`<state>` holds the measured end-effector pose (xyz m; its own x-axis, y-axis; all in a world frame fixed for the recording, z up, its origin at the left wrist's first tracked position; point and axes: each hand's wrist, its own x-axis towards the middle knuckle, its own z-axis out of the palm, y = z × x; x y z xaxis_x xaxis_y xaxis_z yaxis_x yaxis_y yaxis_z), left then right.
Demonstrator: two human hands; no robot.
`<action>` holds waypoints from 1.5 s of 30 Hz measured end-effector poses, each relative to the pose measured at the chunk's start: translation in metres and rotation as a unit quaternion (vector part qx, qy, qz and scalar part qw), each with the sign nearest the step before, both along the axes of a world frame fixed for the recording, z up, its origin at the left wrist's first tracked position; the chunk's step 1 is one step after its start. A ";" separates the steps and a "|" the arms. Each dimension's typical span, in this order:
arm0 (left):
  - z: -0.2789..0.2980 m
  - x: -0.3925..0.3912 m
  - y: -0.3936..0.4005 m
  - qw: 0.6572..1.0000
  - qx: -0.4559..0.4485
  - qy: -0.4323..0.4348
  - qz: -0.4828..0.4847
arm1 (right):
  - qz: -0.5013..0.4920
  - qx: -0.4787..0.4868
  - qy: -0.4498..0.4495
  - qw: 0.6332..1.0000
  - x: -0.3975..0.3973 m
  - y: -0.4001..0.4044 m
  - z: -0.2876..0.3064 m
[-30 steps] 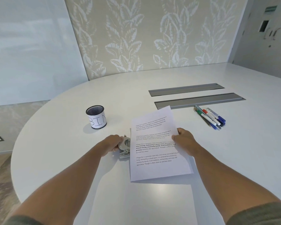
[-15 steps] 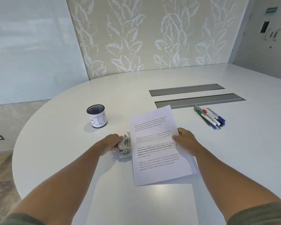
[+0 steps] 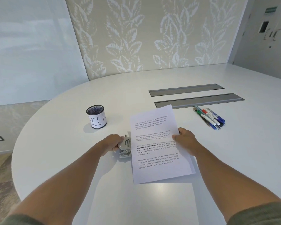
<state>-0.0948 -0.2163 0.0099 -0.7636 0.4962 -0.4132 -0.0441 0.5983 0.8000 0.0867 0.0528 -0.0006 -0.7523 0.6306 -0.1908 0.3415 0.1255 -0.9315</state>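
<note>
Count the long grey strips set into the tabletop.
2. The far strip lies toward the wall; the near strip lies just behind the paper and the pens. None seems hidden.

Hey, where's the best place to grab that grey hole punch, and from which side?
Take the hole punch by its rounded top lever, coming from its left, as the left hand does. The printed sheet meets it from the right, held by the right hand, so that side is taken.
</note>
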 end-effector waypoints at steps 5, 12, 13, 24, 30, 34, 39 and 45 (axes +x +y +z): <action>-0.001 -0.003 0.003 1.000 0.007 -0.002 0.007 | 0.006 0.007 -0.007 1.000 0.000 -0.001 -0.002; -0.001 0.002 0.010 1.000 0.018 -0.015 0.005 | 0.022 0.018 -0.016 0.999 -0.004 -0.007 -0.004; -0.001 0.003 0.012 1.000 0.018 -0.017 0.003 | 0.025 0.016 -0.016 0.999 -0.005 -0.008 -0.005; -0.015 0.000 0.014 0.999 -0.002 -0.041 0.024 | 0.013 0.018 -0.043 0.999 -0.007 -0.010 -0.015; -0.015 -0.001 0.015 0.999 -0.002 -0.031 0.027 | 0.009 0.090 -0.083 0.992 -0.011 -0.012 -0.013; -0.015 0.002 0.013 1.000 -0.003 -0.015 0.022 | 0.022 0.136 -0.127 0.982 -0.015 -0.011 -0.015; -0.012 0.001 0.008 0.998 -0.020 0.007 0.058 | 0.008 0.186 -0.159 0.970 -0.019 -0.010 -0.020; -0.011 -0.001 0.002 0.996 0.012 -0.021 0.086 | -0.012 0.205 -0.153 0.967 -0.020 -0.011 -0.024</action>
